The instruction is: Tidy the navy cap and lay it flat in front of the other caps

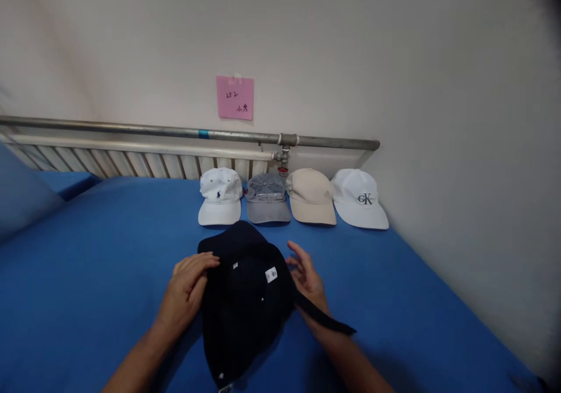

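Observation:
A black cap lies upside down on the blue surface, its inside with a white label facing up and its brim pointing away. Its strap is undone, one end sticking out over my right wrist. My left hand holds the cap's left edge near the brim, fingers pressed together on it. At the cap's right side is my right hand, fingers apart and curved, partly behind the strap. Beyond stand a white cap, a grey cap, a beige cap and a white CK cap in a row.
The blue surface runs up to a white radiator and a metal pipe with a red-handled valve. A pink note is stuck on the wall. A blue shape rises at the far left.

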### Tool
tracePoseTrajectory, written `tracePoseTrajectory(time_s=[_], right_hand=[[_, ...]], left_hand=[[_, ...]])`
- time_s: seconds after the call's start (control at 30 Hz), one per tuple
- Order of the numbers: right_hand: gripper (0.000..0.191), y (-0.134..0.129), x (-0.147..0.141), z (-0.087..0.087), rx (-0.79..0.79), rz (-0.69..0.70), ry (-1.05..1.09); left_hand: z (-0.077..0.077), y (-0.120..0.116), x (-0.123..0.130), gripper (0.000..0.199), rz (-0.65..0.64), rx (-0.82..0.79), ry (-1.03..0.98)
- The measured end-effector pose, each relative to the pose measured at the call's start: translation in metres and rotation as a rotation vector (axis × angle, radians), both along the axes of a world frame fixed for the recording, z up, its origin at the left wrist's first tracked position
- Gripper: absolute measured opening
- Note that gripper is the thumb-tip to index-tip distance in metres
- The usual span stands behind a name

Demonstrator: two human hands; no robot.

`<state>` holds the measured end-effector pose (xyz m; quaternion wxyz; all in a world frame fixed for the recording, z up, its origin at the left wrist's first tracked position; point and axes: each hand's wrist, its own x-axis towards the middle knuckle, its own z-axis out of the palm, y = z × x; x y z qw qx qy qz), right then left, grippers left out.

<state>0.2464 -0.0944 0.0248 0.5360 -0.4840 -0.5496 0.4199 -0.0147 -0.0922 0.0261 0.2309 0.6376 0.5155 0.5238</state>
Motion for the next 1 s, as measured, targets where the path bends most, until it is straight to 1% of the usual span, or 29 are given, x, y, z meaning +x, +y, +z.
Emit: tracePoseTrajectory(time_s=[0.1, 0.17, 0.23, 0.3, 0.43, 0.5, 0.6, 0.67, 0.73, 0.9, 1.0], right_hand=[[0.039, -0.001, 0.004, 0.006, 0.234, 0.064, -0.237], [0.030, -0.002, 0.005, 0.008, 0.347, 0.109, -0.364], [0.026, -0.004, 0.006, 0.011, 0.414, 0.128, -0.449], [0.023, -0.008, 0.007, 0.015, 0.457, 0.107, -0.493], [0.020, -0.021, 0.010, 0.027, 0.558, 0.086, -0.532], [0.021, -0.028, 0.011, 0.033, 0.610, 0.094, -0.551], [0.023, -0.034, 0.009, 0.040, 0.640, 0.085, -0.566], [0.025, -0.036, 0.006, 0.042, 0.635, 0.077, -0.574], [0.027, -0.037, 0.003, 0.043, 0.646, 0.096, -0.594], [0.036, -0.040, -0.006, 0.038, 0.673, 0.194, -0.699], [0.045, -0.043, -0.009, 0.037, 0.669, 0.300, -0.765]], left_hand=[[-0.001, 0.004, -0.002, 0.026, 0.009, -0.020, 0.023], [0.000, 0.004, 0.000, 0.025, -0.004, -0.064, -0.005], [0.003, 0.003, 0.001, 0.023, -0.007, -0.093, -0.034], [0.006, 0.001, 0.002, 0.023, -0.017, -0.092, -0.026], [0.012, -0.005, 0.002, 0.024, -0.057, -0.060, 0.051], [0.015, -0.008, 0.000, 0.027, -0.102, -0.040, 0.121], [0.021, -0.012, -0.006, 0.035, -0.175, -0.010, 0.237], [0.025, -0.013, -0.012, 0.037, -0.178, -0.012, 0.260], [0.027, -0.014, -0.019, 0.039, -0.183, -0.040, 0.260], [0.027, -0.013, -0.028, 0.040, -0.184, -0.096, 0.279], [0.023, -0.010, -0.028, 0.039, -0.165, -0.115, 0.289]])
